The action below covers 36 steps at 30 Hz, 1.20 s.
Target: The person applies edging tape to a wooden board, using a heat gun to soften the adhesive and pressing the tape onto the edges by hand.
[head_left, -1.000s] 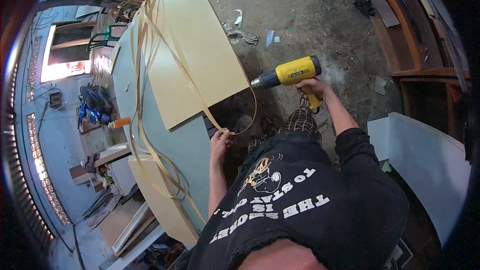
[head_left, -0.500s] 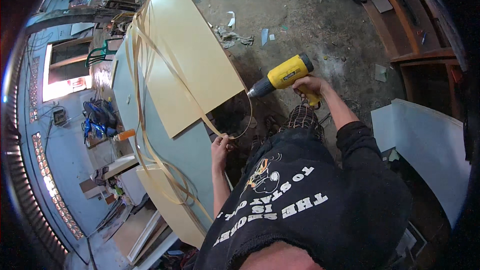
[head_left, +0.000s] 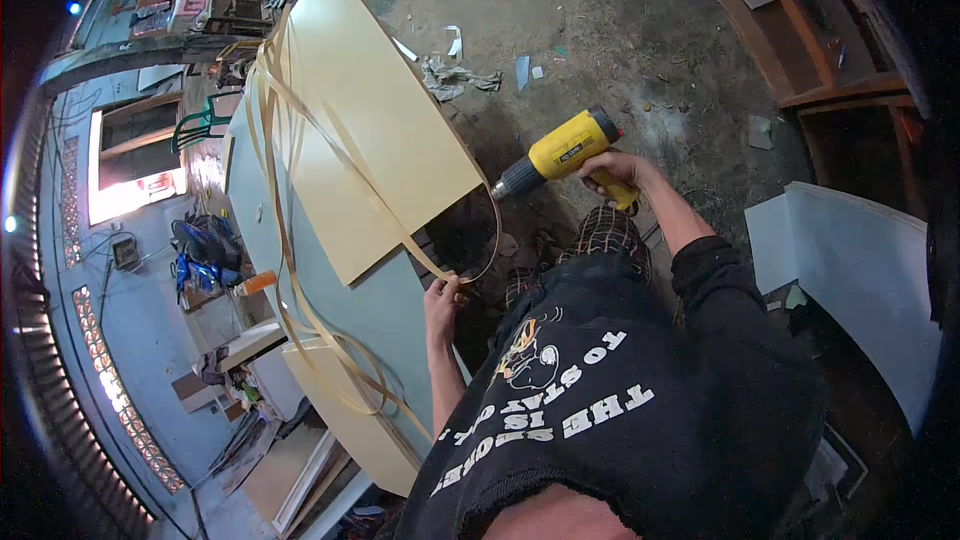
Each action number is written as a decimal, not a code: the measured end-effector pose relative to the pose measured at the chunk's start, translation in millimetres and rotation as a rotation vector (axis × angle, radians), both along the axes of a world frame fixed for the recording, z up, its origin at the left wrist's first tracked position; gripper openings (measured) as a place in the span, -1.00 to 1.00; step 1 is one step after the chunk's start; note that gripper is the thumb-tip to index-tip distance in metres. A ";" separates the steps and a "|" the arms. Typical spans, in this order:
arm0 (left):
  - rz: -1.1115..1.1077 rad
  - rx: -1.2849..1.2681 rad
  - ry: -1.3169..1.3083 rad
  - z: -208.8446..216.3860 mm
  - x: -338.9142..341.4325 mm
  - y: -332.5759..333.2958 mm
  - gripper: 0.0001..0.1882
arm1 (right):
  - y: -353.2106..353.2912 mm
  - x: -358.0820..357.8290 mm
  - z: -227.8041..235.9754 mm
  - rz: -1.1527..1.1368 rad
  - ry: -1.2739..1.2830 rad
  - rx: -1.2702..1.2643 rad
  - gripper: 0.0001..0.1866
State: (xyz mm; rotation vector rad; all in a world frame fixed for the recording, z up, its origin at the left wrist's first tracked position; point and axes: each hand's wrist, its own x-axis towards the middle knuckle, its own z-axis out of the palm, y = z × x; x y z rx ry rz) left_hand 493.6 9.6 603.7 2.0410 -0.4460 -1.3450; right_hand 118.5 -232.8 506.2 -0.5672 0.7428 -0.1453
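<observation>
My right hand (head_left: 611, 173) is wrapped round the handle of a yellow and black heat gun (head_left: 565, 151). Its metal nozzle points left, close to the strip at the corner of a cream panel (head_left: 385, 145). Between my left hand's (head_left: 445, 302) thumb and fingers is pinched a long, thin edge-banding strip (head_left: 372, 194). From there the strip bends in a loop up to the panel's right edge, and its other length runs back over the panel in loose coils. The panel lies on a grey-blue tabletop (head_left: 385, 325), its near right corner overhanging.
More cream panels (head_left: 350, 415) lie at the table's near end, under strip coils. An orange bottle (head_left: 256, 283) is beyond the table's left edge. On the concrete floor are a crumpled rag (head_left: 455, 78) and scraps. A white curved panel (head_left: 860, 270) leans at right, near a wooden cabinet frame (head_left: 850, 90).
The heat gun has shifted slightly left, its nozzle nearer the strip. My left hand keeps its pinch, and the view has tilted slightly.
</observation>
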 end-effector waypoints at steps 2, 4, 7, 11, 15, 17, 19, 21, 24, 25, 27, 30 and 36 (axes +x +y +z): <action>-0.008 0.003 0.014 3.3 -2.2 -4.7 -0.66 | 0.7 0.8 -27.4 -0.057 -0.031 -0.028 -0.76; -0.027 0.038 -0.026 5.9 -4.1 -5.4 -0.64 | -6.2 -0.1 -22.4 0.044 -0.037 -0.034 -0.76; -0.032 0.027 -0.065 10.3 -9.9 -5.9 -0.68 | -7.4 0.9 -19.8 0.040 -0.034 -0.007 -0.75; -0.053 0.025 -0.059 10.3 -8.4 -6.6 -0.62 | -10.4 0.0 -31.4 -0.035 -0.061 -0.029 -0.75; -0.027 0.003 -0.038 1.1 0.4 3.2 -0.63 | -18.0 6.4 -15.9 -0.020 -0.048 -0.024 -0.75; -0.017 -0.005 -0.044 0.8 -3.4 -0.7 -0.63 | -18.9 5.8 -21.6 -0.109 -0.063 -0.041 -0.76; -0.023 0.019 -0.034 1.1 -1.0 0.6 -0.63 | -26.9 4.3 -20.0 -0.013 -0.076 -0.068 -0.73; -0.020 0.026 -0.031 1.5 -0.2 1.5 -0.63 | -32.4 8.3 -18.0 -0.001 -0.077 -0.094 -0.71; -0.006 0.003 -0.028 -0.2 -0.4 2.3 -0.63 | -39.4 13.8 -15.0 -0.043 -0.073 -0.123 -0.71; -0.003 -0.009 -0.021 -2.1 0.7 3.1 -0.63 | -46.1 13.1 -14.4 -0.010 -0.078 -0.130 -0.71; 0.002 -0.030 -0.025 -4.4 1.1 3.6 -0.64 | -53.3 11.6 -16.7 0.009 -0.075 -0.125 -0.71; 0.019 -0.039 -0.039 -5.4 -2.8 3.5 -0.66 | -57.4 10.7 -19.6 -0.014 -0.049 -0.118 -0.73; 0.017 -0.015 -0.023 1.3 -8.5 0.5 -0.68 | -50.8 0.5 -0.4 -0.027 0.102 -0.290 -0.72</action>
